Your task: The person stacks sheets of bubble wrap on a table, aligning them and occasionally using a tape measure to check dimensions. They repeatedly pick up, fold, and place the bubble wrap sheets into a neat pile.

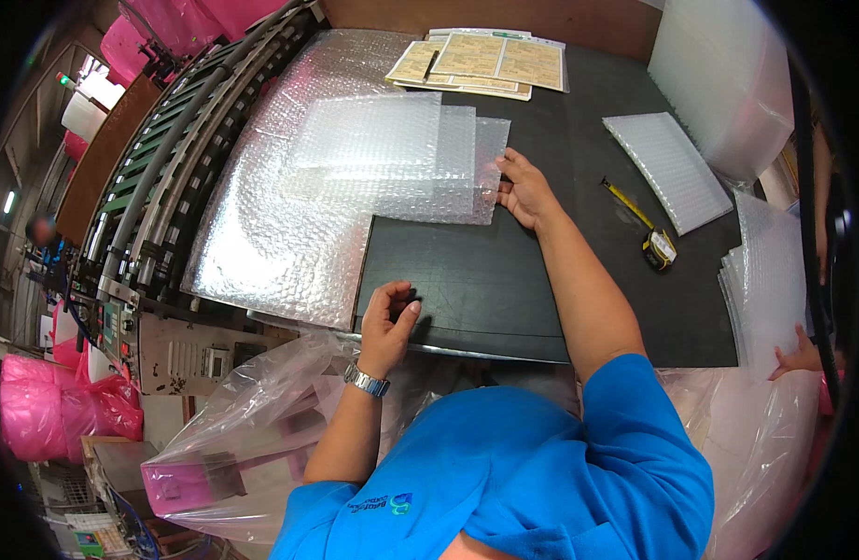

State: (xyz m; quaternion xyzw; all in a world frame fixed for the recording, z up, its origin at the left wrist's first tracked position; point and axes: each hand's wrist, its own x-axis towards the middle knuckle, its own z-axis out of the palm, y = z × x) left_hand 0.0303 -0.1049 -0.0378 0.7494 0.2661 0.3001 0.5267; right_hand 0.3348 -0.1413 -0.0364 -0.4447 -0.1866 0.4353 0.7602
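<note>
Several clear bubble-wrap bags (pixel 364 131) lie fanned out, overlapping, on a large silvery bubble-wrap sheet (pixel 280 243) and partly over the dark tabletop (pixel 457 280). My right hand (pixel 523 191) is closed on the right edge of the rightmost bubble-wrap bag (pixel 486 168), thumb and fingers at its rim. Near the front edge of the table, my left hand (pixel 387 327) hovers with fingers loosely curled and thumb apart, holding nothing. A metal watch (pixel 367 381) is on that wrist.
Printed sheets (pixel 495 61) with a pen lie at the back. To the right are a bubble-wrap pouch (pixel 667 173), a tape measure (pixel 660 250) and stacked bubble wrap (pixel 728 84). A roller machine (pixel 168 168) borders the left. Another person's hand (pixel 798 357) touches bags at far right.
</note>
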